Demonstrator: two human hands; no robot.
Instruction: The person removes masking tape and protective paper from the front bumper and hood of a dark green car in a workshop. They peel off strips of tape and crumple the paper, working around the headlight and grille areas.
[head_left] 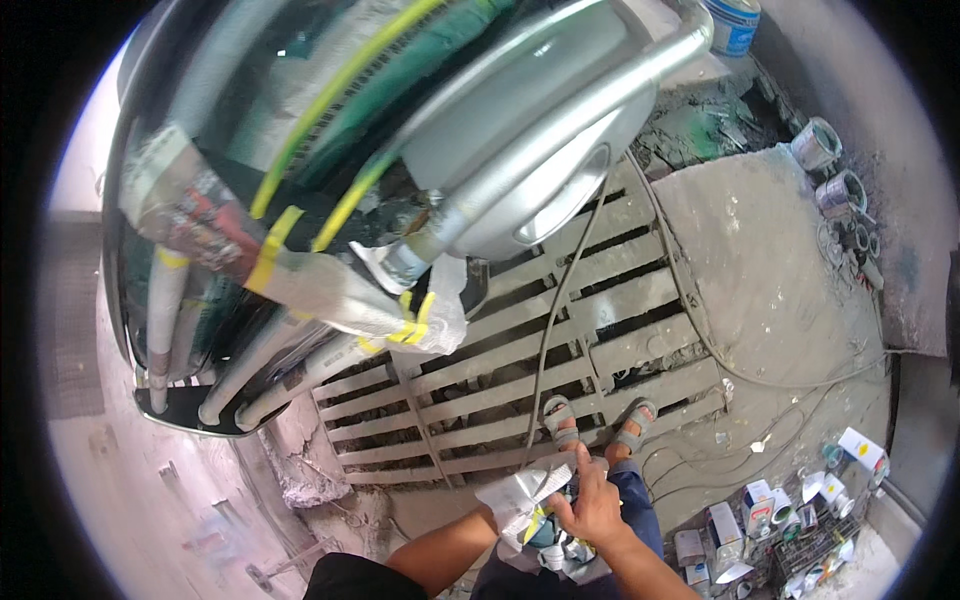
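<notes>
A crumpled bundle of masking paper [517, 500] with bits of yellow tape is bunched up in front of my lap. My right hand [598, 505] closes over the right side of the bundle, index finger pointing away from me and thumb pressed against the paper. From the lower left my left hand [488, 522] reaches into the bundle; the paper hides its fingers. Ahead and to the left is a glossy silver vehicle part [560, 130] with a curved bar. Masking paper [340, 295] with yellow tape still clings to its lower edge.
A slatted wooden pallet [480, 385] lies in front of my sandalled feet. A dark cable [553, 330] crosses it. Paint cans [815, 145] stand by the right wall. At lower right, boxes and cans [760, 505] lie piled up. A blue can [735, 28] is at the top.
</notes>
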